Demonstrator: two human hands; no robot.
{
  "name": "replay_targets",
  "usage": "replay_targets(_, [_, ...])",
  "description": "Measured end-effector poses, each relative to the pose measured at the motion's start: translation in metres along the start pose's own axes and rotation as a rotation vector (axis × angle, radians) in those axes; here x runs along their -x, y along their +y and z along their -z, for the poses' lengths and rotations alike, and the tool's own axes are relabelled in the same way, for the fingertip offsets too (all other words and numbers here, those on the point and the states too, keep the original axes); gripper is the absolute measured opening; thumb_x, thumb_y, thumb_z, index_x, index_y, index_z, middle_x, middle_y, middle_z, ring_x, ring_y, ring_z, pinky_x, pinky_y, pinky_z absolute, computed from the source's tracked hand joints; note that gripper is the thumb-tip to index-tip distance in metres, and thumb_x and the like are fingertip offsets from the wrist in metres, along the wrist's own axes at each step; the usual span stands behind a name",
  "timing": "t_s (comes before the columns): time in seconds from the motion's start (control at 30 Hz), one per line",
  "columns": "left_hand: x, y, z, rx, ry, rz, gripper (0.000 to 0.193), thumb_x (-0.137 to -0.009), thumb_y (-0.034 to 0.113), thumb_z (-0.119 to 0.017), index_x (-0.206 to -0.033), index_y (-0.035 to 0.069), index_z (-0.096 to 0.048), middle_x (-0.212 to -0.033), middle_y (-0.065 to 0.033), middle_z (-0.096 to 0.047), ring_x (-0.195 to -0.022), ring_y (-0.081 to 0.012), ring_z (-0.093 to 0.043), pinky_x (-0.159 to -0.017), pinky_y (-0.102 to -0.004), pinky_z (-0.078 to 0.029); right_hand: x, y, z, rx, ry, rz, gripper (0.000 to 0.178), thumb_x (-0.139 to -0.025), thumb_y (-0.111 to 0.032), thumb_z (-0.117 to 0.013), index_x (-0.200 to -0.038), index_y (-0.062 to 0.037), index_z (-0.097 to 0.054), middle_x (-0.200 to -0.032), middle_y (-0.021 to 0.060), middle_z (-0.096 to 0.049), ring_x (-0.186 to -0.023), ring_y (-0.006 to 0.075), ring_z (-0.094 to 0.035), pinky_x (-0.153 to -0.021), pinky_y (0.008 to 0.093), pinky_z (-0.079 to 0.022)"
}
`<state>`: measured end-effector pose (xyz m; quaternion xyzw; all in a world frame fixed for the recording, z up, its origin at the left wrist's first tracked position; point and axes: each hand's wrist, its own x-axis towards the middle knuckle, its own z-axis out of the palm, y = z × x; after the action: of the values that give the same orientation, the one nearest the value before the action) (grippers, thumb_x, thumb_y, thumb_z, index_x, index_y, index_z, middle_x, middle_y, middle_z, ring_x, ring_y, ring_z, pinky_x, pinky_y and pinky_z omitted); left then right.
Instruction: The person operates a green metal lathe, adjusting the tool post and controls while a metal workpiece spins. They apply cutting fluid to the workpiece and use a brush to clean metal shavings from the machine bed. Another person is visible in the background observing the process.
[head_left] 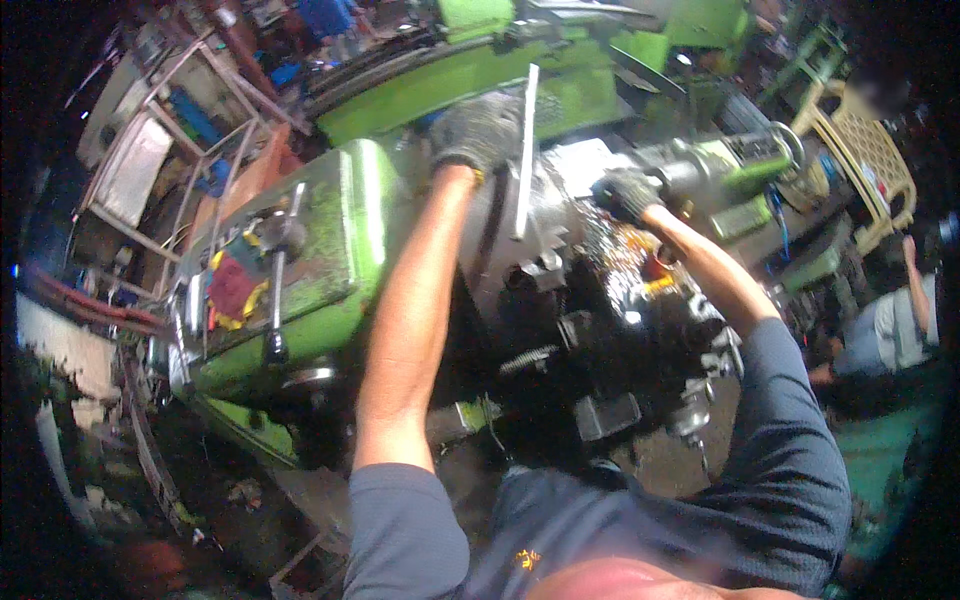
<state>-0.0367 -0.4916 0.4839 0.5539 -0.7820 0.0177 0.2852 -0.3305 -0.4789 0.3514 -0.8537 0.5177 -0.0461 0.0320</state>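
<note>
A green metal lathe (310, 250) stretches across the view in front of me. My left hand (478, 130), in a grey knit glove, reaches over the top of the large dark chuck (500, 235); blur hides its fingers. Right beside that glove stands a long, straight, bright metal strip (526, 150), upright along the chuck's face; whether it is a bar or a disc's edge I cannot tell. My right hand (625, 195), gloved in dark grey, has its fingers curled near the tailstock (740, 165). What they hold, if anything, is hidden. Shiny metal chips (615, 255) lie below it.
On the headstock's top lie a lever (280, 270) and a dark red cloth (235, 285). A metal frame rack (210, 150) stands at the left. To the right are a beige plastic chair (870, 160) and another person (885, 325). A handwheel (787, 145) ends the tailstock.
</note>
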Motion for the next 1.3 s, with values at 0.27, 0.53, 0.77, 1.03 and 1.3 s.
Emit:
replay_targets(0.27, [-0.010,0.007,-0.014,-0.015,-0.035,-0.036,0.033,-0.091,0.032,-0.050,-0.111,0.016,-0.071,-0.114,-0.0156,-0.068,-0.106,-0.0390,-0.063,-0.091,-0.0475,-0.050,0.025,0.042,0.033,-0.065,0.136,-0.166,0.027,-0.090,-0.038,-0.064,-0.101,-0.0152,-0.072,-0.085,0.0159,-0.071,-0.079,0.0366,-0.070,-0.069,0.0486,-0.053])
replay_targets(0.53, [-0.008,0.006,-0.002,-0.042,-0.067,-0.113,0.032,-0.091,0.029,-0.050,-0.107,0.011,-0.071,-0.111,-0.0175,-0.068,-0.104,-0.0391,-0.064,-0.089,-0.0481,-0.049,0.158,0.011,0.114,-0.172,0.592,-0.142,0.033,-0.089,-0.038,-0.068,-0.107,-0.0103,-0.071,-0.094,0.0121,-0.072,-0.088,0.0314,-0.069,-0.080,0.0400,-0.052])
replay_targets(0.77, [0.000,0.018,0.009,0.007,-0.071,-0.091,0.033,-0.090,0.032,-0.052,-0.107,0.011,-0.071,-0.110,-0.0172,-0.069,-0.105,-0.0392,-0.064,-0.090,-0.0470,-0.050,0.309,-0.021,0.133,-0.658,0.875,-0.619,0.030,-0.088,-0.021,-0.073,-0.112,-0.0036,-0.072,-0.097,0.0031,-0.073,-0.087,0.0111,-0.065,-0.080,0.0275,-0.053])
replay_targets(1.03, [0.004,0.025,0.009,0.036,-0.079,-0.161,0.032,-0.090,0.027,-0.052,-0.107,0.008,-0.070,-0.112,-0.0166,-0.068,-0.105,-0.0391,-0.063,-0.090,-0.0460,-0.049,0.418,-0.006,0.082,-0.718,1.156,-0.761,0.025,-0.086,-0.012,-0.074,-0.110,-0.0031,-0.072,-0.100,0.0067,-0.073,-0.090,0.0145,-0.067,-0.083,0.0294,-0.054])
replay_targets(1.3, [-0.039,-0.057,0.004,0.397,-0.068,-0.077,0.044,-0.100,0.039,-0.054,-0.116,0.001,-0.069,-0.111,-0.0147,-0.071,-0.103,-0.0313,-0.065,-0.090,-0.0397,-0.048,0.453,0.013,0.039,-0.533,1.160,-0.779,0.028,-0.077,-0.014,-0.084,-0.101,-0.0066,-0.073,-0.092,0.0033,-0.071,-0.084,0.0108,-0.065,-0.076,0.0272,-0.054])
